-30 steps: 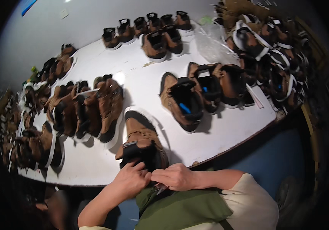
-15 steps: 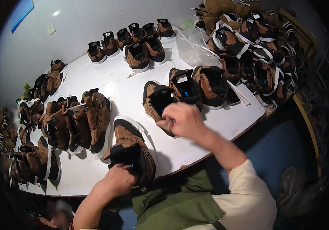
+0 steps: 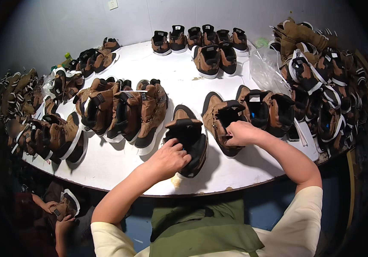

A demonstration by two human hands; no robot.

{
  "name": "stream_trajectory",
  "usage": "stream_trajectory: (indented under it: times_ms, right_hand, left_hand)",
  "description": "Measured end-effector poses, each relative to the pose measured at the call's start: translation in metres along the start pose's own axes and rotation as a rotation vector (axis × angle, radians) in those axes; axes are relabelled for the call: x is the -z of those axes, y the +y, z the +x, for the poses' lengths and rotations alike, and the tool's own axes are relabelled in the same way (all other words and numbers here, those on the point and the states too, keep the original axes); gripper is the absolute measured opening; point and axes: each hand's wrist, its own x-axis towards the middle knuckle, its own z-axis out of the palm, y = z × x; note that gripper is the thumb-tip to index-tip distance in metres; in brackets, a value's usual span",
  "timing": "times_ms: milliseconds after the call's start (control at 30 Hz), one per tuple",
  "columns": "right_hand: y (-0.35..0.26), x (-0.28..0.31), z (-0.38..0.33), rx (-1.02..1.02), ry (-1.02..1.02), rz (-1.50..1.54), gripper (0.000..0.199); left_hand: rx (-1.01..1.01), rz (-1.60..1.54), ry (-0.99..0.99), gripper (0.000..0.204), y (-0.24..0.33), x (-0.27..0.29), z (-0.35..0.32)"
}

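A brown and black high-top shoe [image 3: 197,158] stands near the table's front edge, toe pointing away. My left hand [image 3: 171,159] has its fingers curled over the left side of its collar. Just to the right is another shoe of the same kind [image 3: 213,112], also toe away. At the heel-side rim of its opening, my right hand [image 3: 242,133] is closed in a pinch; the fingertips are partly hidden. Two more matching shoes, one with blue inside [image 3: 259,113] and one beside it [image 3: 280,115], stand close to my right hand.
The white table [image 3: 175,85] carries several shoes in a back row [image 3: 194,38] and a group of boots [image 3: 152,115] at left. A clear plastic bag [image 3: 269,68] lies near a high shoe pile [image 3: 321,77] at right. At lower left, another person's hands hold a shoe [image 3: 66,207].
My view has swung left. My left hand has its fingers curled on the near shoe's collar, and that shoe is turned straighter. My right hand has come onto the second shoe's rim.
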Motion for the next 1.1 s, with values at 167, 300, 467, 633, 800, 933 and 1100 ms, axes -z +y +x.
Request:
stream_trajectory:
  times_ms: [167, 300, 467, 633, 800, 933, 1100]
  right_hand:
    - [-0.003, -0.003, -0.002, 0.005, 0.041, -0.065, 0.027]
    - [0.006, -0.008, -0.008, 0.081, 0.182, -0.12, 0.023]
    - [0.016, -0.014, -0.003, 0.119, 0.36, -0.198, 0.017]
    - [0.029, -0.022, 0.014, 0.139, 0.547, -0.257, 0.016]
    - [0.04, -0.025, 0.032, 0.186, 0.792, -0.256, 0.01]
    - [0.035, -0.025, 0.032, 0.215, 0.919, -0.057, 0.006]
    - [-0.001, -0.024, 0.005, 0.286, 1.064, 0.122, 0.007]
  left_hand:
    - [0.021, -0.046, 0.09, 0.009, -0.002, -0.005, 0.016]
    - [0.004, -0.087, 0.036, 0.011, -0.009, -0.004, 0.024]
    - [0.007, -0.079, 0.047, 0.01, -0.033, -0.015, 0.04]
    - [-0.019, 0.019, 0.267, 0.004, -0.049, -0.033, 0.081]
    - [0.183, 0.146, 0.443, 0.033, -0.051, -0.051, 0.101]
    - [0.28, 0.129, 0.673, 0.048, -0.058, -0.052, 0.082]
    - [0.864, -0.145, 0.866, 0.068, -0.103, -0.039, 0.037]
